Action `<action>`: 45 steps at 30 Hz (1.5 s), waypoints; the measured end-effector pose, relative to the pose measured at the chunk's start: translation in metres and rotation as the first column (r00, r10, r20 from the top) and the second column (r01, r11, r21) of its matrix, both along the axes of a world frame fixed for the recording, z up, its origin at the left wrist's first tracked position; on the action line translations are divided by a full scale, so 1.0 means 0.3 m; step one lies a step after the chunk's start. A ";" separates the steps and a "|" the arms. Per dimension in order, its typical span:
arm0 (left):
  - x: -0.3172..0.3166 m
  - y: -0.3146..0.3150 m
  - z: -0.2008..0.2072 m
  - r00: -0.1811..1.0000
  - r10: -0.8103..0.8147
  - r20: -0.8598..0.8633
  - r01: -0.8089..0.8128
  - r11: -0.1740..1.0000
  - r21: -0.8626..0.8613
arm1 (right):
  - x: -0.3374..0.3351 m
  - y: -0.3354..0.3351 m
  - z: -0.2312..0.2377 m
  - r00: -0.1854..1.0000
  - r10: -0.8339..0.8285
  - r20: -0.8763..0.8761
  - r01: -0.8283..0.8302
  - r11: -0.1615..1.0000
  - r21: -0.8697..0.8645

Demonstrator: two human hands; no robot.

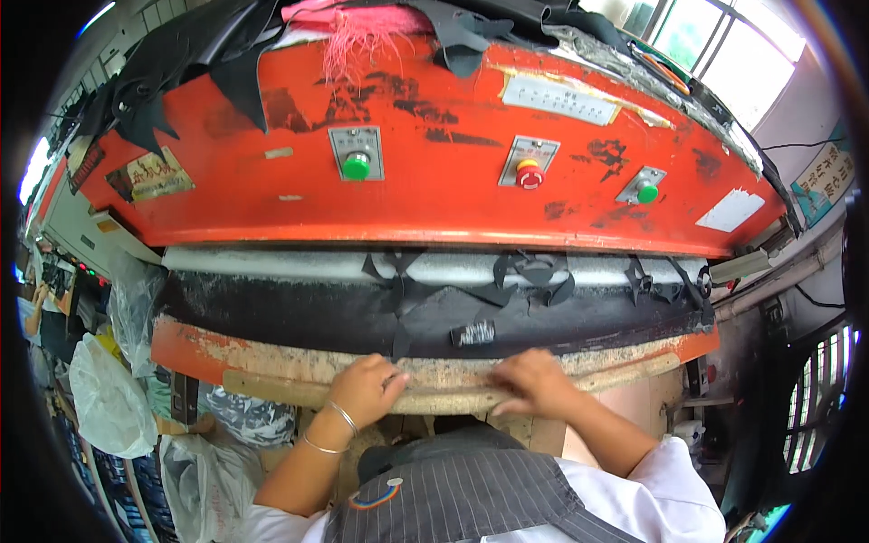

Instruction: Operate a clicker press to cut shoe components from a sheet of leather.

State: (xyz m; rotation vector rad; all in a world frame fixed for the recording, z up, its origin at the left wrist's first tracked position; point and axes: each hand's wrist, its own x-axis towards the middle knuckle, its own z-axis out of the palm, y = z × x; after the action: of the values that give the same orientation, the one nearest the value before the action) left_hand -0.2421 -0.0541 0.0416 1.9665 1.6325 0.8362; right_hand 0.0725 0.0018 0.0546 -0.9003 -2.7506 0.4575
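My left hand (pixel 367 391) is at the wooden front edge (pixel 299 358) of an orange-red machine. Its fingers are curled in, and whatever they hold is too small to make out. My right hand (pixel 534 382) hovers over the same edge further right, its thumb apart from its bent fingers and nothing visible in it. Just beyond both hands a black sheet (pixel 262 309) covers the machine's bed. A small dark piece with pale marks (pixel 473 334) lies on it. Cut black scraps (pixel 534 271) are strewn along the back of the bed.
The orange-red upper body (pixel 434 204) carries green buttons (pixel 356 166) and a red stop button (pixel 529 174). Black sheets (pixel 195 45) and pink frayed cloth (pixel 348 27) lie on top. Plastic bags (pixel 113 398) stand at the left. A person (pixel 59 294) is visible far left.
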 end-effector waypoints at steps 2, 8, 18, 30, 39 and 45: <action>0.035 -0.083 -0.063 0.997 0.045 -0.067 -0.040 0.996 0.082 | -0.063 -0.078 -0.081 0.999 -0.022 -0.035 0.023 0.999 0.041; 0.071 -0.108 -0.127 0.963 0.164 -0.212 -0.136 0.981 0.140 | -0.135 -0.110 -0.134 0.987 -0.161 0.019 0.158 0.983 0.090; -0.049 0.164 0.062 0.933 -0.296 -0.205 0.136 0.818 -0.560 | -0.300 0.412 0.149 0.936 0.348 0.048 -0.351 0.924 0.150; -0.158 0.689 -0.232 0.945 -0.055 -0.321 0.109 0.982 0.154 | -0.866 1.233 0.004 0.495 0.867 0.059 -0.815 0.440 0.377; -0.230 0.947 -0.229 1.000 -0.006 0.025 0.000 0.971 0.237 | -0.262 1.240 0.019 0.940 -0.341 0.007 0.335 0.926 0.173; -0.236 1.070 -0.302 0.998 0.051 -0.026 -0.046 0.985 0.168 | -0.210 1.225 -0.174 0.799 -0.595 -0.083 0.595 0.803 -0.022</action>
State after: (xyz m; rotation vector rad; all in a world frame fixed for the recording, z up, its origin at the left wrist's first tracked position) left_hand -0.3130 0.2670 -0.0490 2.0681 1.6816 0.9958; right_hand 0.0093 0.3694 0.0023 -1.6181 -2.2077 0.3511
